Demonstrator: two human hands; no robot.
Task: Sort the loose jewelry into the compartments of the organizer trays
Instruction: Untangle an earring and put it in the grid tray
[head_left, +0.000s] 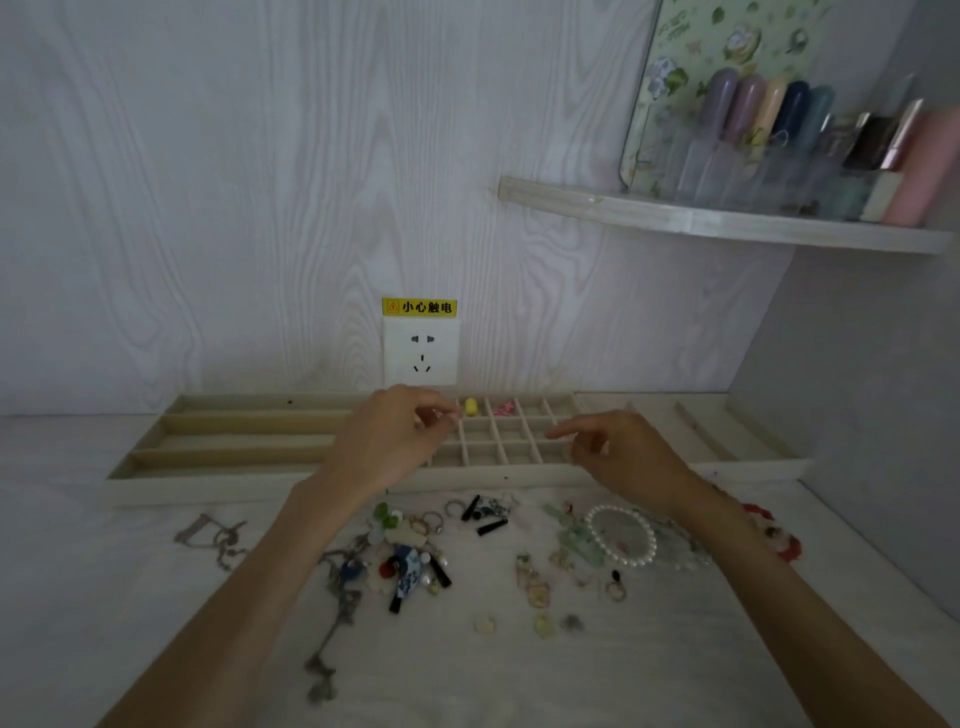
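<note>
While both of your hands hover over the organizer tray (270, 431), the loose jewelry (415, 561) lies on the tabletop (104, 597) below your wrists, near the tray's front edge. Your left hand (395, 441) has its fingertips pinched together above the small grid compartments; whether something tiny sits between them, I cannot tell. Your right hand (618, 452) hangs loosely curled and holds nothing. A yellow piece (470, 406) and a pink piece (503, 408) lie in back-row compartments, beside your left fingertips.

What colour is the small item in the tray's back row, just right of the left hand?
Yellow item, seen in the head view.
</note>
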